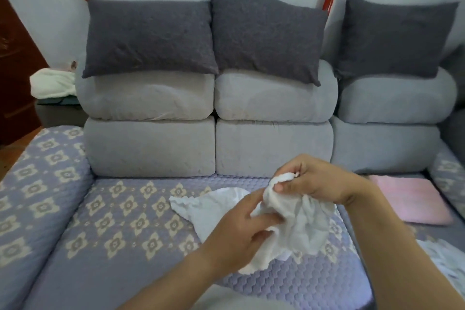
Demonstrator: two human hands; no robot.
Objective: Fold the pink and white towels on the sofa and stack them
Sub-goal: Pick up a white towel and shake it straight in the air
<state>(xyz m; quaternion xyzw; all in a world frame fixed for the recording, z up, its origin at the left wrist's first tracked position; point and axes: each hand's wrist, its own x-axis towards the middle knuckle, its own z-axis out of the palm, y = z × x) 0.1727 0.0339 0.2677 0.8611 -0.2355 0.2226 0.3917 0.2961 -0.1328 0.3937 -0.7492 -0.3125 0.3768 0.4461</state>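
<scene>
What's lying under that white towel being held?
Under the white towel lies the sofa's patterned seat cover. Its lower edge rests there while the right hand and left hand grip it. The covered patch is hidden.

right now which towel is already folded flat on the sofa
The pink towel, lying flat as a neat rectangle at the right. The white towel is crumpled, held by the left hand and right hand.

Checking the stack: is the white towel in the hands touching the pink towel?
Apart. The head view shows the right forearm and sofa cover between the white towel and the pink towel.
</scene>
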